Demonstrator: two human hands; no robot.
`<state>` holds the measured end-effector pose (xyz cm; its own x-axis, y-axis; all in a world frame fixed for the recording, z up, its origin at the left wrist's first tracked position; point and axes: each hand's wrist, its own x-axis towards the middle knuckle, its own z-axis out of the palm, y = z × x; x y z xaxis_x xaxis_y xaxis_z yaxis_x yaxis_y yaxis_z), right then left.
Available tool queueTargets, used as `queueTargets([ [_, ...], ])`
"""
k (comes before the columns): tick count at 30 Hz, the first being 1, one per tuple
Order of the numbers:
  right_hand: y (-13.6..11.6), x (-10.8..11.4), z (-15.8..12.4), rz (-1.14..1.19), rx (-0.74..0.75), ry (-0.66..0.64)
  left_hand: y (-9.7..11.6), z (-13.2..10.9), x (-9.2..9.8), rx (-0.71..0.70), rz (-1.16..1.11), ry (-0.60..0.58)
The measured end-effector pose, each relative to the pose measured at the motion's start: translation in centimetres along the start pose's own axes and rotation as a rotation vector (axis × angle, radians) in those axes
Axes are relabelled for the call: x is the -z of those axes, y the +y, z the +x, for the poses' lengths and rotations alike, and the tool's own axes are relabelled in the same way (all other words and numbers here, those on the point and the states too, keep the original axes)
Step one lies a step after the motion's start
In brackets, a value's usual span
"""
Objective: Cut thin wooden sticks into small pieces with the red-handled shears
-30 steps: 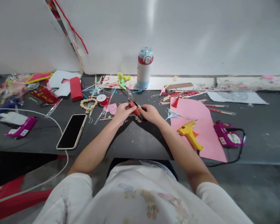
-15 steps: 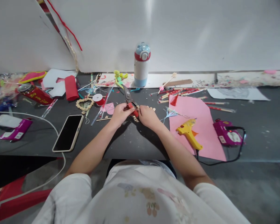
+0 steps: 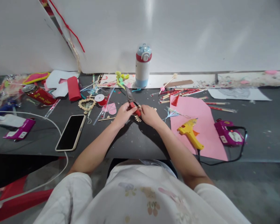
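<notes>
In front of me a pair of scissors (image 3: 129, 94) with red handles and dark blades points away and slightly left. My left hand (image 3: 124, 115) is closed around the red handle side. Curled fingers of my right hand (image 3: 151, 115) press against the right side of the handles; their tips are partly hidden. Small pale wooden bits (image 3: 137, 119) lie on the dark table just below the handles. Beyond the blade tips sits a yellow-green fuzzy piece (image 3: 121, 77).
A bottle (image 3: 143, 67) stands behind the scissors. Left are a phone (image 3: 70, 133), a ribbon spool (image 3: 100, 100), a heart-shaped ring (image 3: 86, 105) and a can (image 3: 39, 95). Right, a yellow glue gun (image 3: 190, 133) lies on pink paper (image 3: 208, 129), beside wrapped sticks (image 3: 184, 93) and a purple box (image 3: 229, 133).
The view has shifted slightly, so everything appears a little further right. Both hands stay at the scissors' handles, with only a slight change in finger position.
</notes>
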<state>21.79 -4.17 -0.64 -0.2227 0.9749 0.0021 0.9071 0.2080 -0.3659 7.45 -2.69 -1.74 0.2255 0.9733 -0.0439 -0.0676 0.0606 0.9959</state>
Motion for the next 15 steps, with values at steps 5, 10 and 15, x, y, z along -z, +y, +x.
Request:
queueTargets([
  [5,0.3,0.0,0.1,0.028,-0.004,-0.009,-1.2,0.3,-0.3,-0.014,-0.060,-0.019],
  [10,0.2,0.0,0.1,0.038,-0.001,-0.020,-1.9,0.5,-0.1,-0.016,-0.100,-0.062],
  [15,0.4,0.1,0.0,0.031,0.014,-0.022,-2.2,0.7,0.1,-0.024,-0.095,-0.087],
])
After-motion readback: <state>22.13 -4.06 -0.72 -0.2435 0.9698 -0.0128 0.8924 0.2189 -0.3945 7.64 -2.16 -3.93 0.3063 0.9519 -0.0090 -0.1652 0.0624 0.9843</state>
